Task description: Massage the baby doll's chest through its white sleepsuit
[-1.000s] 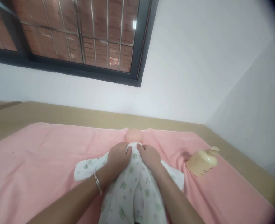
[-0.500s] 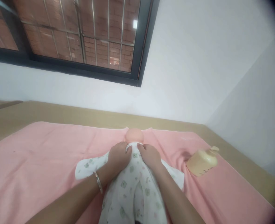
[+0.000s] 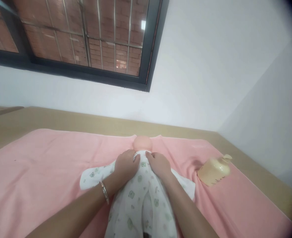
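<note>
A white baby garment (image 3: 136, 198) printed with small green figures lies spread over a baby doll, its two sleeves out to the sides. Beyond the neckline, the rounded pinkish top of the doll's head (image 3: 142, 143) shows. My left hand (image 3: 126, 165), below a bracelet-ringed wrist, is closed on the cloth at the left of the neckline, thumb on top. On the opposite side of the neckline, my right hand (image 3: 160, 166) grips the cloth in the same way. The fingertips of both hands are hidden under the palms and fabric.
A pink blanket (image 3: 56, 158) covers much of the wooden surface (image 3: 86, 122). On its right part a pale yellow bottle (image 3: 212, 172) rests tilted, near the right sleeve. A white wall (image 3: 190, 66) and a dark-framed, barred window (image 3: 91, 74) rise behind.
</note>
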Demonstrator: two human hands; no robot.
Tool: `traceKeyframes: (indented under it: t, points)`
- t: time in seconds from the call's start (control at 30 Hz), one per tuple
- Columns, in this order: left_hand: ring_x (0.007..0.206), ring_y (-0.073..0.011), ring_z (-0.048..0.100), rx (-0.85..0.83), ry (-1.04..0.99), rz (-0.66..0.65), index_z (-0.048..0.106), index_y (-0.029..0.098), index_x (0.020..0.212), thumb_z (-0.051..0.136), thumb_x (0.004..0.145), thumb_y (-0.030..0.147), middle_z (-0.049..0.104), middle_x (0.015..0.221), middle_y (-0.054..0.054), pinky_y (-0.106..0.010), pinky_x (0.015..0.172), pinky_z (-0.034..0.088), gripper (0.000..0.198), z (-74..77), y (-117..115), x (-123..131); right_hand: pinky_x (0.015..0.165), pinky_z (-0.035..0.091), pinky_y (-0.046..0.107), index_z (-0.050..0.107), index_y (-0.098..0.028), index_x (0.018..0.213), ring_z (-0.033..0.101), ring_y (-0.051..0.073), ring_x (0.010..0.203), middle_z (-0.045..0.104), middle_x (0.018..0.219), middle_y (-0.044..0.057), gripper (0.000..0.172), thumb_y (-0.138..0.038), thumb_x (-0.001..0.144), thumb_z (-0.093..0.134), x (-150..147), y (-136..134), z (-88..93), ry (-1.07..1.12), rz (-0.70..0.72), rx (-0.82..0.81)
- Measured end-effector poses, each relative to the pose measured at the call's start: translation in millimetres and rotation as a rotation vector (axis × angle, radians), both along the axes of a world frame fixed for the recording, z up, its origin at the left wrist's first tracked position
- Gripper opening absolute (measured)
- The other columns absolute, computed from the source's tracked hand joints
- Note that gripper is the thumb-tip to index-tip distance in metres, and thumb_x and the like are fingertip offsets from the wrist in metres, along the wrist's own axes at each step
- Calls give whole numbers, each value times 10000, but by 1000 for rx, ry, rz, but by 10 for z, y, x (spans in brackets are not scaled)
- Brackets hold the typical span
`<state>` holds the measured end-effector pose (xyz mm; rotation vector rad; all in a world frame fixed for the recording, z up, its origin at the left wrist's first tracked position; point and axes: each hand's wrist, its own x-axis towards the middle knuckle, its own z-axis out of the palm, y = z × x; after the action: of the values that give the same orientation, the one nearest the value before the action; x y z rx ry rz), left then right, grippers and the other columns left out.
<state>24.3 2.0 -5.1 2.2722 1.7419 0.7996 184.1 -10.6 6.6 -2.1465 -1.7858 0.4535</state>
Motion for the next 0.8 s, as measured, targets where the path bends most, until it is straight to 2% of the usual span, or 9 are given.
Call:
traceKeyframes:
  t: [0.13, 0.27, 0.4, 0.53, 0.63, 0.7, 0.8]
  points:
    - [671, -160, 522, 10, 19, -4, 543, 194, 705, 363, 870, 322, 596, 726, -22, -270, 620, 338, 275, 13, -9, -6, 693, 382, 314, 660, -159, 907, 601, 238, 835, 668, 934, 144, 616, -518, 924, 159, -96, -169, 179, -83, 45, -17]
    - [639, -166, 520, 60, 102, -27, 550, 192, 641, 346, 883, 310, 605, 687, -31, -282, 595, 307, 337, 22, -31, -15, 742, 381, 333, 649, -152, 921, 600, 255, 869, 661, 919, 157, 513, -479, 920, 253, -249, -410, 356, -185, 106, 36]
    - [629, -177, 524, 187, 172, -71, 564, 184, 634, 333, 896, 270, 606, 662, -44, -309, 608, 306, 360, -4, -68, -1, 764, 390, 349, 644, -150, 977, 598, 264, 917, 656, 972, 165, 622, -535, 928, 158, -234, -321, 294, -152, 64, -5]
    - [695, -199, 545, 306, 175, -44, 577, 178, 650, 358, 884, 241, 612, 686, -57, -329, 665, 332, 327, -38, -83, 20, 756, 405, 351, 649, -159, 1011, 599, 262, 937, 653, 1028, 149, 715, -574, 920, 74, -137, -165, 206, -34, 68, -101]
    - [673, -203, 552, 236, 189, -10, 593, 182, 664, 347, 890, 263, 631, 694, -59, -323, 629, 329, 344, -46, -54, 0, 760, 401, 352, 655, -141, 966, 602, 268, 911, 659, 970, 167, 717, -568, 920, 81, -195, -288, 272, -118, 97, -27]
    - [640, -193, 551, 168, 194, -45, 600, 188, 674, 320, 905, 276, 643, 700, -56, -309, 593, 320, 374, -47, -29, -22, 769, 396, 351, 652, -144, 965, 596, 269, 913, 658, 949, 170, 703, -569, 919, 94, -259, -404, 330, -176, 143, 44]
    - [642, -191, 551, 196, 200, -93, 604, 184, 696, 280, 920, 263, 643, 712, -61, -315, 603, 332, 401, -57, -24, -29, 745, 402, 353, 652, -169, 969, 597, 262, 892, 661, 948, 154, 719, -576, 916, 61, -252, -418, 337, -157, 162, 48]
